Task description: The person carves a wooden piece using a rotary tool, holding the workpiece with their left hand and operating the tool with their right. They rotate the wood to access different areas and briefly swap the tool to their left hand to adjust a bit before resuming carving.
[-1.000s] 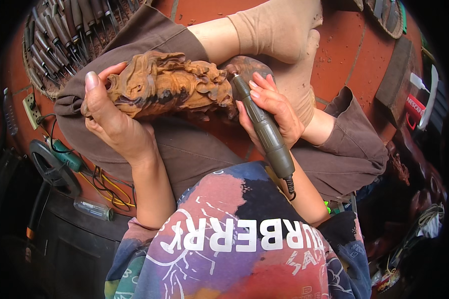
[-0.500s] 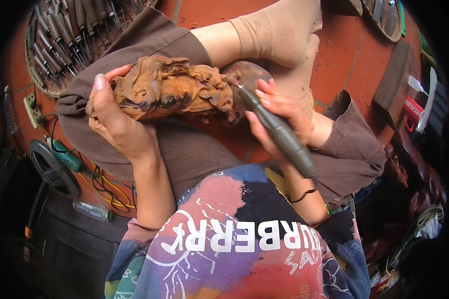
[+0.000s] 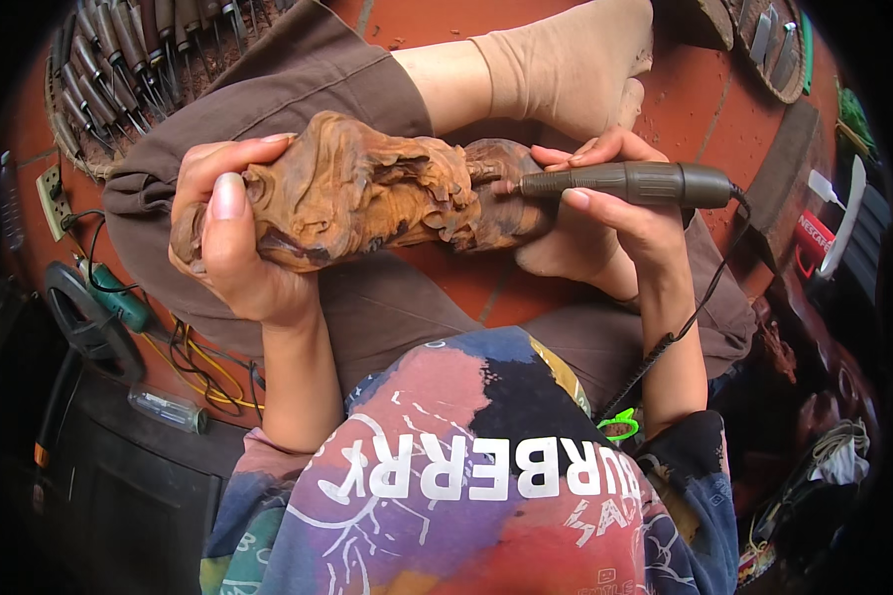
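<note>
My left hand (image 3: 233, 233) is wrapped round the left end of a brown wood carving (image 3: 357, 193) with deep folds, its thumb on top. The carving lies sideways over my crossed legs. In my right hand (image 3: 630, 188) a dark rotary carving tool (image 3: 630, 183) is pinched near its front end, pointing left. Its small tip is at the rounded right end of the carving; whether it touches the wood I cannot tell. A coiled cord (image 3: 685, 327) runs from the tool's back end down along my right forearm.
A round basket of wooden-handled chisels (image 3: 119, 59) stands at the far left. More tools lie in a basket (image 3: 779, 50) at the far right, near a dark wooden block (image 3: 784, 159). A socket (image 3: 54, 198), yellow cables (image 3: 198, 377) and a clear bottle (image 3: 169, 409) are on the left.
The carving has been rolled in my left hand and shows another side. My right hand has turned the tool from slanting to nearly level, its back end swinging up and right.
</note>
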